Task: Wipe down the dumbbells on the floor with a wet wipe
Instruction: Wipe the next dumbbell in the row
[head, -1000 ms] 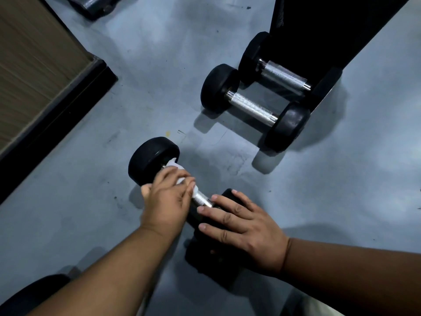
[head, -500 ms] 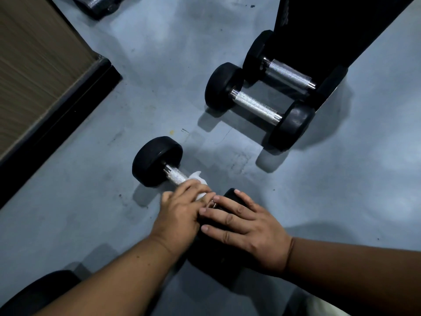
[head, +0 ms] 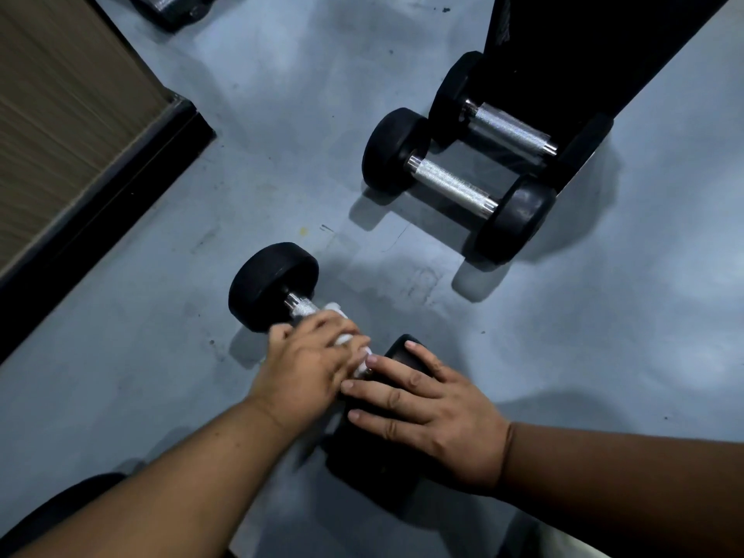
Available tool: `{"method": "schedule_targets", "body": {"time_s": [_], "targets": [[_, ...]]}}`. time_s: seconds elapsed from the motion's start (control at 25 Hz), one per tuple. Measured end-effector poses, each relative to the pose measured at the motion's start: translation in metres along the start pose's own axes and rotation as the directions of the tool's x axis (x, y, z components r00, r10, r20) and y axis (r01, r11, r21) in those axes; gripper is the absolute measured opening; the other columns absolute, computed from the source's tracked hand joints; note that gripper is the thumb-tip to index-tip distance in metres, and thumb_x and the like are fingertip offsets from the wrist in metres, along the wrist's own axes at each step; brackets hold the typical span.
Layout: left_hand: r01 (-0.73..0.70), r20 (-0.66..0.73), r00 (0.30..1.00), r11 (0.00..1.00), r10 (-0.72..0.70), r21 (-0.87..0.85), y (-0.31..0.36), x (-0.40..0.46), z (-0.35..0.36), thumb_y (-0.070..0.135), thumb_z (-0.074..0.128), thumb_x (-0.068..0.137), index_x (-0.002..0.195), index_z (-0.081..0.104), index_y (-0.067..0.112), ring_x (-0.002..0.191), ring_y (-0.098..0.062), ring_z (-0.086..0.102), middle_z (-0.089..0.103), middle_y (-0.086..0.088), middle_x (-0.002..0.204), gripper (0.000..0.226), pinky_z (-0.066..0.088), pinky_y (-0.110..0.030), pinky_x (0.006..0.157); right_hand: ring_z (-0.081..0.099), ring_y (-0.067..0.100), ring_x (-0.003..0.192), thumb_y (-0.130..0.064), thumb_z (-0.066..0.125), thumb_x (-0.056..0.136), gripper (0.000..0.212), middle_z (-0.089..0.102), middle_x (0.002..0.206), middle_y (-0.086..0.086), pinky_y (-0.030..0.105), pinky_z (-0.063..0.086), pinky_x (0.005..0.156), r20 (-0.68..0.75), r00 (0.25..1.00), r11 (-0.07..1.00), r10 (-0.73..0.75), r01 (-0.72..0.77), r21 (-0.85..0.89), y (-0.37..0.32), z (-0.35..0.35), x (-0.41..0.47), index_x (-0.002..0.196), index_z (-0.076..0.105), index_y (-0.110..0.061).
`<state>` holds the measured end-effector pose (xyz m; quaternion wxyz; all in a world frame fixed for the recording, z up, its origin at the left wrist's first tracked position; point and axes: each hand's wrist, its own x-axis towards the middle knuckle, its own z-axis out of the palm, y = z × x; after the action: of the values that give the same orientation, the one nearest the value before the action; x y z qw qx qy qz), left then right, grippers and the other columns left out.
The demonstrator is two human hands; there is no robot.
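Note:
A black dumbbell (head: 273,285) with a knurled silver handle lies on the grey floor in front of me. My left hand (head: 310,364) grips the handle with a white wet wipe (head: 342,338) wrapped round it, close to the near weight. Only a short piece of bare handle shows beside the far weight. My right hand (head: 430,412) rests flat with straight fingers on top of the near weight, which it mostly covers.
Two more black dumbbells (head: 455,185) (head: 507,128) lie side by side farther right, against a black stand (head: 583,54). A wood-panelled wall with a black skirting (head: 80,243) runs along the left. A dark round object (head: 60,509) sits at the bottom left.
My left hand slid with the wipe along the handle from the far weight toward the near weight. My right hand stayed on the near weight.

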<state>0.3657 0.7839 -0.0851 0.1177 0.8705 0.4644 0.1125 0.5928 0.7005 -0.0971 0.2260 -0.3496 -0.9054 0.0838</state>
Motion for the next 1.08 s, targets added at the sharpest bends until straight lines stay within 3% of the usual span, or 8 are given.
{"method": "schedule_targets", "body": {"time_s": [0.08, 0.16, 0.28, 0.36, 0.52, 0.72, 0.92, 1.08], "targets": [[0.155, -0.058, 0.986, 0.988, -0.155, -0.008, -0.014, 0.011, -0.007, 0.044, 0.047, 0.096, 0.099, 0.079, 0.032, 0.122, -0.012, 0.051, 0.070, 0.013, 0.112, 0.034, 0.024, -0.036, 0.083, 0.030, 0.028, 0.158, -0.025, 0.049, 0.108, 0.040, 0.042, 0.165, -0.001, 0.060, 0.034, 0.121, 0.010, 1.000, 1.000, -0.013, 0.013, -0.009, -0.001, 0.000, 0.000, 0.146, 0.063, -0.023], [0.202, -0.027, 0.979, 0.979, -0.202, -0.008, -0.005, 0.006, -0.002, 0.041, 0.046, 0.096, 0.100, 0.078, 0.030, 0.124, -0.016, 0.052, 0.068, 0.012, 0.115, 0.034, 0.028, -0.039, 0.088, 0.029, 0.028, 0.158, -0.024, 0.051, 0.107, 0.041, 0.042, 0.166, -0.001, 0.060, 0.033, 0.121, 0.016, 1.000, 1.000, -0.012, 0.013, -0.008, 0.000, -0.001, 0.000, 0.147, 0.062, -0.023], [-0.005, 0.031, 1.000, 1.000, 0.006, -0.030, 0.018, -0.017, 0.005, 0.041, 0.051, 0.093, 0.107, 0.075, 0.035, 0.128, -0.012, 0.050, 0.066, 0.018, 0.119, 0.028, 0.021, -0.033, 0.083, 0.029, 0.028, 0.158, -0.024, 0.046, 0.109, 0.042, 0.041, 0.166, -0.002, 0.060, 0.032, 0.122, 0.020, 1.000, 1.000, -0.017, 0.017, -0.016, -0.003, -0.001, 0.000, 0.148, 0.060, -0.023], [-0.052, 0.036, 0.998, 0.998, 0.051, 0.020, 0.002, -0.010, 0.002, 0.044, 0.050, 0.095, 0.104, 0.075, 0.036, 0.124, -0.010, 0.050, 0.067, 0.017, 0.115, 0.028, 0.020, -0.034, 0.079, 0.028, 0.027, 0.158, -0.024, 0.045, 0.110, 0.040, 0.041, 0.166, -0.002, 0.059, 0.031, 0.123, 0.024, 0.999, 0.999, -0.022, 0.023, -0.029, -0.007, -0.001, 0.001, 0.147, 0.062, -0.024], [0.216, -0.050, 0.975, 0.976, -0.217, -0.021, -0.011, 0.007, -0.004, 0.045, 0.044, 0.097, 0.094, 0.078, 0.031, 0.123, -0.013, 0.050, 0.068, 0.014, 0.111, 0.037, 0.023, -0.036, 0.082, 0.030, 0.027, 0.158, -0.024, 0.046, 0.110, 0.039, 0.042, 0.165, -0.003, 0.058, 0.030, 0.124, 0.018, 1.000, 0.999, -0.019, 0.020, -0.032, -0.007, -0.001, 0.001, 0.144, 0.064, -0.024], [-0.026, 0.005, 1.000, 0.999, 0.026, -0.019, 0.008, -0.018, 0.005, 0.043, 0.050, 0.095, 0.104, 0.075, 0.035, 0.126, -0.012, 0.052, 0.067, 0.017, 0.117, 0.027, 0.026, -0.037, 0.082, 0.030, 0.026, 0.158, -0.025, 0.043, 0.111, 0.040, 0.042, 0.165, -0.004, 0.059, 0.030, 0.123, 0.038, 0.999, 0.999, -0.033, 0.034, -0.028, -0.010, -0.001, 0.002, 0.145, 0.063, -0.023], [0.186, -0.083, 0.978, 0.981, -0.191, -0.063, -0.012, -0.007, 0.003, 0.040, 0.049, 0.098, 0.102, 0.078, 0.028, 0.127, -0.019, 0.054, 0.068, 0.012, 0.117, 0.031, 0.037, -0.042, 0.089, 0.029, 0.025, 0.158, -0.023, 0.055, 0.105, 0.039, 0.042, 0.165, -0.003, 0.058, 0.028, 0.125, 0.059, 0.997, 0.999, -0.043, 0.044, -0.017, -0.011, -0.003, 0.003, 0.143, 0.065, -0.023], [-0.065, -0.070, 0.996, 0.997, 0.062, -0.044, 0.008, -0.026, 0.009, 0.038, 0.053, 0.100, 0.107, 0.077, 0.031, 0.127, -0.012, 0.053, 0.068, 0.016, 0.119, 0.026, 0.027, -0.037, 0.084, 0.030, 0.025, 0.158, -0.023, 0.048, 0.108, 0.038, 0.043, 0.165, -0.004, 0.056, 0.025, 0.127, 0.052, 0.997, 0.998, -0.051, 0.052, -0.018, -0.014, -0.002, 0.004, 0.142, 0.066, -0.023]]}}
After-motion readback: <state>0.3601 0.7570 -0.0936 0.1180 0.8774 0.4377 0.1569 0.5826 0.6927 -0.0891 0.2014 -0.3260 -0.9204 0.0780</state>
